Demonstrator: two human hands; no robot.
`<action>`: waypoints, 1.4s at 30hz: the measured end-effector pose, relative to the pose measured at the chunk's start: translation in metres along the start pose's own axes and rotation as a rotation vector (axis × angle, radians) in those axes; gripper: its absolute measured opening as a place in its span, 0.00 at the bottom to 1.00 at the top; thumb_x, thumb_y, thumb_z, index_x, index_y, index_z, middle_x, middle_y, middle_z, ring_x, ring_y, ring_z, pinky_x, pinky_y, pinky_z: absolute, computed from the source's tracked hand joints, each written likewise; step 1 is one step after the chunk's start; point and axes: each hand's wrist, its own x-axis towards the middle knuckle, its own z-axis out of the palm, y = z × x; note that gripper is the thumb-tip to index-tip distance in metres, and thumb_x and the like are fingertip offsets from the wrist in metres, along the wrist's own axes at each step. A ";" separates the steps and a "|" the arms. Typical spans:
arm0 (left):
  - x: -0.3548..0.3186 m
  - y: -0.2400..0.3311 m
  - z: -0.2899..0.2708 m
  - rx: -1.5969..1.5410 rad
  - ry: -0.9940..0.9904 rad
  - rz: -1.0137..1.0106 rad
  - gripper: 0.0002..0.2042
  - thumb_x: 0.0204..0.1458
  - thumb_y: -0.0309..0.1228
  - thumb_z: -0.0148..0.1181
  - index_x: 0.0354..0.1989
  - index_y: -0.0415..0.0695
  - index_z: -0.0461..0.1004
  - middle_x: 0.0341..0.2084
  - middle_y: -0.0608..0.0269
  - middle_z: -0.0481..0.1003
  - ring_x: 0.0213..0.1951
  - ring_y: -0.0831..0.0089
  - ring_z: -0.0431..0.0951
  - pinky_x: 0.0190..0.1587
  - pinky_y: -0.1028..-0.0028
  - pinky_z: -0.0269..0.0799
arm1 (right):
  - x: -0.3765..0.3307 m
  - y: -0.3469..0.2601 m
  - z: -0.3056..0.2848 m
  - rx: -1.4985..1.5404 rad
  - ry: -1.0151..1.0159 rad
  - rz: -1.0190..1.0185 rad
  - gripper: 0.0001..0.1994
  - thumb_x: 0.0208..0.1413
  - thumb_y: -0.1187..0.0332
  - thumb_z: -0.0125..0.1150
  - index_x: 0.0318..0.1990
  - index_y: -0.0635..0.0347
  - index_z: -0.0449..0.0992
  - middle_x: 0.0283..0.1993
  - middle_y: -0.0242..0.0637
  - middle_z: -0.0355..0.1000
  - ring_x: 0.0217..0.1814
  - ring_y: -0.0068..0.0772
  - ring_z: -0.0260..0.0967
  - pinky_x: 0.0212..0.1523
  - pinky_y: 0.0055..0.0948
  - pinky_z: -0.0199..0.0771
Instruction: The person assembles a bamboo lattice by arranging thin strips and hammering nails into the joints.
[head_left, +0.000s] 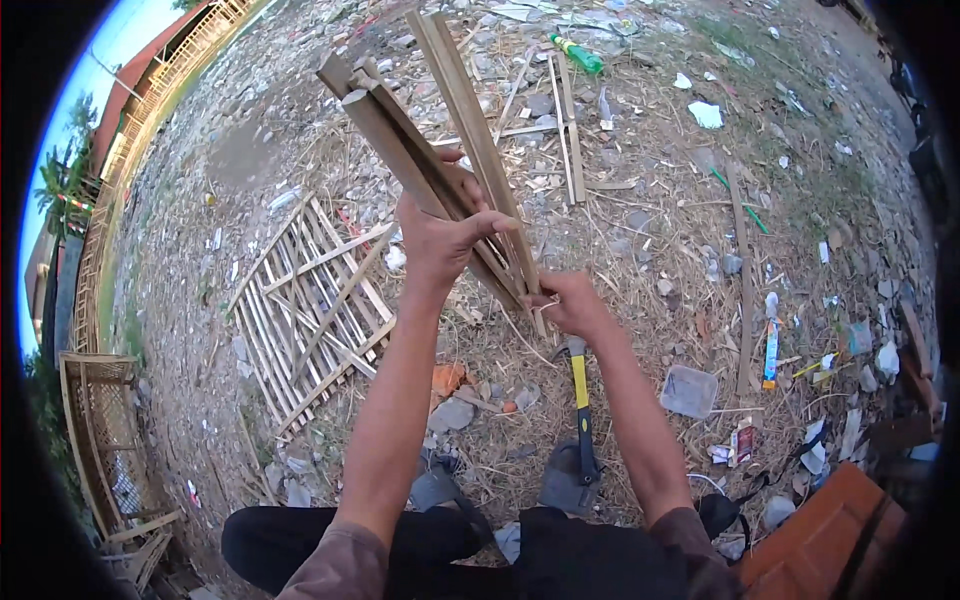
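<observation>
My left hand point(445, 232) is wrapped round a bundle of long split bamboo strips point(400, 150), thumb lying across the front. The strips slant from upper left down toward the middle, and their upper ends spread apart. At the bundle's lower end my right hand point(572, 303) has its fingers closed; a thin pale strand shows at the fingertips, and its kind is hard to make out. Just below that hand a hammer point(582, 395) with a yellow and black handle stands against my shoe.
On the littered ground at left lies a slatted bamboo lattice point(320, 310). Loose strips point(570, 130) and a green bottle point(578, 54) lie ahead. To the right are a clear plastic tub point(688, 390), a long strip point(740, 270) and an orange-brown panel point(815, 540).
</observation>
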 end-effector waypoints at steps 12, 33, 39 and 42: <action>-0.002 -0.007 -0.009 0.149 0.007 0.031 0.36 0.32 0.26 0.79 0.51 0.39 0.64 0.34 0.64 0.74 0.37 0.73 0.78 0.40 0.74 0.78 | -0.014 0.000 0.004 0.110 0.028 -0.060 0.11 0.50 0.68 0.67 0.41 0.58 0.77 0.36 0.41 0.75 0.37 0.46 0.73 0.39 0.36 0.72; -0.019 -0.003 -0.011 0.038 -0.053 0.005 0.23 0.41 0.24 0.67 0.47 0.38 0.66 0.33 0.62 0.75 0.34 0.77 0.76 0.37 0.75 0.75 | -0.033 0.006 0.013 0.309 0.077 0.133 0.11 0.52 0.74 0.64 0.44 0.62 0.78 0.37 0.43 0.77 0.36 0.34 0.77 0.37 0.30 0.75; -0.019 -0.001 -0.011 0.082 -0.061 0.061 0.30 0.40 0.26 0.62 0.56 0.44 0.60 0.39 0.59 0.72 0.44 0.71 0.72 0.46 0.71 0.71 | -0.014 -0.027 0.009 0.038 0.408 -0.016 0.11 0.53 0.76 0.61 0.45 0.59 0.78 0.37 0.42 0.77 0.37 0.40 0.76 0.38 0.33 0.76; -0.016 -0.005 -0.008 0.110 -0.125 0.105 0.30 0.41 0.27 0.62 0.56 0.42 0.60 0.42 0.55 0.73 0.48 0.66 0.73 0.50 0.65 0.70 | -0.003 -0.028 0.025 -0.007 0.403 -0.021 0.13 0.52 0.76 0.61 0.46 0.58 0.77 0.37 0.41 0.77 0.36 0.43 0.75 0.38 0.36 0.76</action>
